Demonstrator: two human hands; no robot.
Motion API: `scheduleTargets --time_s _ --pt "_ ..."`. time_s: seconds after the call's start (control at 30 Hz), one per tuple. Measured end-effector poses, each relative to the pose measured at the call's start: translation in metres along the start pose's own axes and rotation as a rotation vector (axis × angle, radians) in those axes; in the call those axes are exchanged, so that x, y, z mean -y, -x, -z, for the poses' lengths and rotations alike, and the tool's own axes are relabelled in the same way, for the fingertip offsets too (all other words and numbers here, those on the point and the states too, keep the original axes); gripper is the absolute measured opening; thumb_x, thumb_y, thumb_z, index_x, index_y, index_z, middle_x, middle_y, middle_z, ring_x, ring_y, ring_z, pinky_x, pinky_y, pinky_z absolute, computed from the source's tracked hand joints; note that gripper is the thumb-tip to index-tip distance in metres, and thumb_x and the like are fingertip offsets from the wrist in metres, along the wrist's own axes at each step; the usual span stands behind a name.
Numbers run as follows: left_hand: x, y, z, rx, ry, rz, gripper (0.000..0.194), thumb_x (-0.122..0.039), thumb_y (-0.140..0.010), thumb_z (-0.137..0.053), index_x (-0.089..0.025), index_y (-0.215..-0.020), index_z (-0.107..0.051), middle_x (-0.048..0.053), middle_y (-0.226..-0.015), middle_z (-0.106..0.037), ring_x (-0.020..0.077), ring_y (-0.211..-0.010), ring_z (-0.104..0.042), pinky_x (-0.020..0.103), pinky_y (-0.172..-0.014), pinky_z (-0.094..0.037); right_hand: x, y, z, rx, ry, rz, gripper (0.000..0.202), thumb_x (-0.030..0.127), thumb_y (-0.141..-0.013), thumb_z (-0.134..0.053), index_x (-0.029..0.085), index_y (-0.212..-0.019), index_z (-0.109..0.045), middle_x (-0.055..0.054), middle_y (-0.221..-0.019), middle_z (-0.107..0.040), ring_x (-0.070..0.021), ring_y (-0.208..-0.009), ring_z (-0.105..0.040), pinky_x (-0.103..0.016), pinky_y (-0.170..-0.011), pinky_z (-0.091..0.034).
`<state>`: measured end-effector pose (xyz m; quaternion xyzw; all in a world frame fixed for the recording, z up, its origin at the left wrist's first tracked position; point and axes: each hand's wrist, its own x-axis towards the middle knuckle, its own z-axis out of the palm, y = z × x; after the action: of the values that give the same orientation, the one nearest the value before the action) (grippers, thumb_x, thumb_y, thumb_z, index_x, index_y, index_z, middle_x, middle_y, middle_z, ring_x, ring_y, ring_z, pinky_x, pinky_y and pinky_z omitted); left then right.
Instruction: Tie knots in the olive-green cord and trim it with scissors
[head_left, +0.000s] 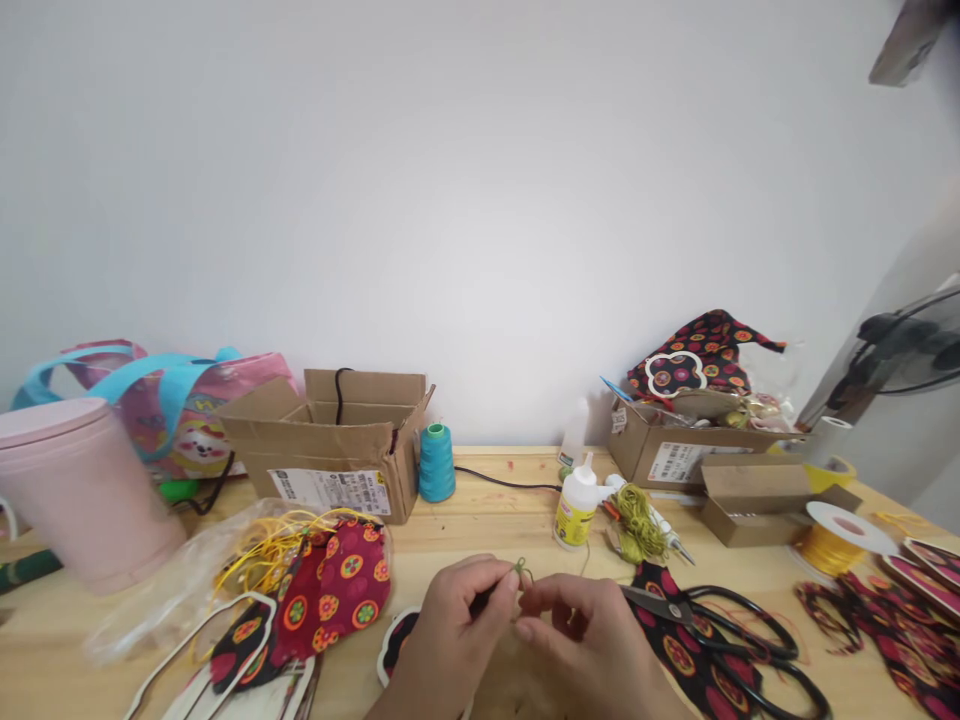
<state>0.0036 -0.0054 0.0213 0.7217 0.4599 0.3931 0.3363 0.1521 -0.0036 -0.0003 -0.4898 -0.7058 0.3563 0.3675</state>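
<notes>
Low in the middle, my left hand [466, 632] pinches a small loop of green cord [520, 568] between thumb and forefinger. My right hand [581, 637] is just beside it, its thumb and forefinger drawn together at the same cord. The knot or crossing of the cord is too small to make out. Partly behind my left wrist lies a white-edged dark fabric piece [393, 640]. Black-handled scissors [720, 632] rest on patterned fabric [677, 650] by my right hand. A white glue bottle [576, 508] with a yellow label stands beyond my hands.
Behind are an open cardboard box [330, 450], a teal thread cone [436, 463] and another filled box [675, 450]. Red floral fabric [337, 585] and yellow cord [270, 545] lie left, near a pink bin [82, 500]. Green yarn [641, 525] and a yellow spool [836, 545] are right.
</notes>
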Motion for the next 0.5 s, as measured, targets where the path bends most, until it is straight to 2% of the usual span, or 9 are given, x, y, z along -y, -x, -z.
scheduleTargets --time_s 0.13,0.23,0.3,0.33,0.43,0.5 --pt "0.002 -0.001 -0.001 -0.017 0.026 0.002 0.032 -0.027 -0.086 -0.038 -0.017 -0.061 -0.054 -0.002 -0.059 -0.048 0.0130 -0.061 -0.048 0.021 -0.057 -0.035 0.003 -0.006 -0.008 0.043 -0.429 -0.154 0.030 0.043 -0.063 -0.063 0.013 -0.063 -0.063 -0.004 -0.060 -0.063 -0.0124 -0.053 -0.050 -0.022 -0.052 -0.037" --pt "0.004 -0.002 -0.001 -0.041 0.042 0.002 0.031 -0.028 -0.086 -0.039 -0.017 -0.060 -0.052 -0.002 -0.059 -0.048 0.0129 -0.061 -0.048 0.021 -0.057 -0.035 0.005 -0.007 -0.007 0.040 -0.461 -0.161 0.032 0.045 -0.065 -0.062 0.013 -0.060 -0.059 -0.002 -0.054 -0.059 -0.0108 -0.049 -0.047 -0.021 -0.048 -0.036" --pt "0.005 -0.002 -0.002 -0.054 0.041 0.005 0.029 -0.027 -0.086 -0.039 -0.017 -0.062 -0.052 -0.002 -0.061 -0.049 0.0130 -0.061 -0.048 0.020 -0.057 -0.035 0.005 -0.006 -0.005 0.019 -0.294 -0.087 0.027 0.039 -0.072 -0.056 0.014 -0.061 -0.058 -0.001 -0.054 -0.058 -0.0106 -0.048 -0.046 -0.020 -0.047 -0.034" --pt "0.005 -0.002 -0.002 -0.054 0.025 0.005 0.030 -0.027 -0.086 -0.038 -0.017 -0.062 -0.052 -0.002 -0.060 -0.049 0.0129 -0.061 -0.048 0.020 -0.057 -0.035 0.004 -0.005 -0.004 0.000 -0.144 -0.001 0.024 0.034 -0.075 -0.053 0.014 -0.062 -0.059 -0.002 -0.055 -0.058 -0.0111 -0.049 -0.046 -0.021 -0.047 -0.033" --pt "0.007 -0.002 -0.004 -0.026 -0.092 -0.008 0.031 -0.023 -0.085 -0.038 -0.017 -0.057 -0.047 -0.003 -0.057 -0.046 0.0124 -0.058 -0.046 0.021 -0.054 -0.033 0.005 -0.002 0.001 -0.065 0.422 0.385 0.022 0.018 -0.081 -0.043 0.016 -0.066 -0.059 -0.003 -0.059 -0.058 -0.0140 -0.055 -0.046 -0.024 -0.049 -0.031" --pt "0.009 -0.002 -0.005 0.018 -0.198 -0.023 0.030 -0.019 -0.084 -0.039 -0.017 -0.055 -0.045 -0.002 -0.057 -0.048 0.0125 -0.057 -0.046 0.021 -0.053 -0.032 0.006 -0.001 0.005 -0.092 0.692 0.617 0.025 0.011 -0.081 -0.037 0.017 -0.067 -0.056 -0.004 -0.060 -0.056 -0.0156 -0.056 -0.043 -0.026 -0.049 -0.030"
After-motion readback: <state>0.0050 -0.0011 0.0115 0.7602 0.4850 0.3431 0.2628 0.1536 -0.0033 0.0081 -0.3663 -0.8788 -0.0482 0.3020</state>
